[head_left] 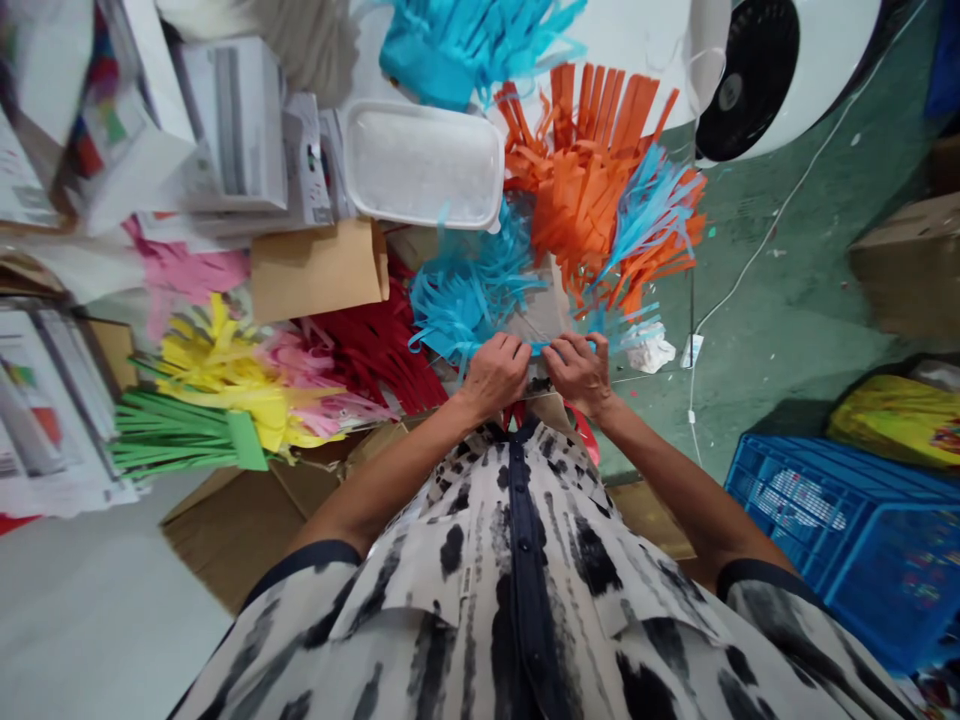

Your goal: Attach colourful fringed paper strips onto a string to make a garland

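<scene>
Pinching now, both hands up close in front of the shirt [517, 560]: left hand [497, 372] and right hand [581, 370] nearly side by side, fingers curled in, gripping a blue paper strip [537, 348] that spans the narrow gap between them! Loose blue strands show just beyond the right hand. How far along? The cutting looks done, I'd judge, with fringes everywhere; this strip appears mid-handling, and whether it's twisted or fastened I can't tell. Plenty of loose fringe seems left to work.

And what textures! Beyond the left hand, a turquoise fringe heap [469, 300] curls thin and springy; next to it, an orange fringe pile [581, 195] shows flat, crisp ribbons. Over left, yellow fringe [217, 365] crumples softly above green fringe [176, 435], straight and stiff-looking, while deep red fringe [386, 355] lies partly beneath a smooth brown paper piece [319, 275]. Behind, a cloudy plastic tub [424, 165], rectangular, round-cornered.
</scene>
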A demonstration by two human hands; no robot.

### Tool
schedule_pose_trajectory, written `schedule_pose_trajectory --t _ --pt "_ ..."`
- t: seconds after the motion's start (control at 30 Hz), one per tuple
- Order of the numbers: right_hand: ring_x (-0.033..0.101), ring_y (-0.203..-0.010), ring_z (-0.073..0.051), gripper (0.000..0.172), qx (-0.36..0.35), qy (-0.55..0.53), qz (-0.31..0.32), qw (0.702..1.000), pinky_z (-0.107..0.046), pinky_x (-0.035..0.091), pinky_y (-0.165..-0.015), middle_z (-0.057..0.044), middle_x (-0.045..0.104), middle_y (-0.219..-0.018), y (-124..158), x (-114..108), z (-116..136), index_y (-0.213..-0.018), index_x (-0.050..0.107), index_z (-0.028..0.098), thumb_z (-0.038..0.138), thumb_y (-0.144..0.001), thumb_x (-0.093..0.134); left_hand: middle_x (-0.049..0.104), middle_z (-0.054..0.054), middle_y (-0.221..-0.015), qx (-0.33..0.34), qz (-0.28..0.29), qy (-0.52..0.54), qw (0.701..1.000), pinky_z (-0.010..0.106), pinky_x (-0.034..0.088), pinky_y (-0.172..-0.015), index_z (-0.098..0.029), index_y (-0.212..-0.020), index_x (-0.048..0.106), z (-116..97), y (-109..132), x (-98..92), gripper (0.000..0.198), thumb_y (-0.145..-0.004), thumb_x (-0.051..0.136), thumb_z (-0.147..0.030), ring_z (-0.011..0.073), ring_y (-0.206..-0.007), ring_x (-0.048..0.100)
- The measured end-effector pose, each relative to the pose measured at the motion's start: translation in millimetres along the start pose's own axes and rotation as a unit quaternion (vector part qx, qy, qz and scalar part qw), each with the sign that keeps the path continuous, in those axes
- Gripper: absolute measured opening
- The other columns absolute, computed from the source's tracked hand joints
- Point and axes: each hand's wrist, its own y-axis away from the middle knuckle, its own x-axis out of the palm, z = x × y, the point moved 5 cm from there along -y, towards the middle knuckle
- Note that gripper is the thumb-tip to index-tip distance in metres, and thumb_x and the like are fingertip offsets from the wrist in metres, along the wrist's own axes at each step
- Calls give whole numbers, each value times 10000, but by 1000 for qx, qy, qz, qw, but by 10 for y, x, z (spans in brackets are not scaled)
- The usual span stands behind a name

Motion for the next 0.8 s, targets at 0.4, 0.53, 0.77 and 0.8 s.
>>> schedule_pose_trajectory --t 0.4,0.53,0.77,0.8 --pt "607 -1186 -248 256 10 -22 35 999 -438 234 -1056 -64 790 -1117 -15 68 -41 -1147 740 268 208 -1073 502 705 158 -1125 0 -37 49 998 422 504 -909 -178 -1121 690 90 115 138 247 -1066 451 -210 268 -1063 637" --pt "604 -1197 -259 254 24 -18 20 999 -453 229 -1062 -78 790 -1146 29 21 -78 -1178 729 251 273 -1090 492 721 151 -1153 -10 -51 41 998 414 511 -926 -186 -1148 694 106 127 150 265 -1079 440 -211 262 -1083 641" --pt "581 -1235 -265 267 24 -39 23 999 -455 230 -1066 -81 779 -1196 -54 79 63 -1211 725 275 253 -1085 491 730 132 -1135 6 -30 9 999 389 515 -911 -168 -1166 693 124 56 118 243 -1079 474 -228 268 -1046 639" --pt "588 -1215 -258 268 21 -40 23 999 -449 230 -1061 -74 784 -1168 -52 89 55 -1178 732 274 243 -1088 481 728 130 -1151 11 -28 6 1000 385 514 -920 -169 -1181 690 126 65 115 245 -1079 475 -227 266 -1058 637"
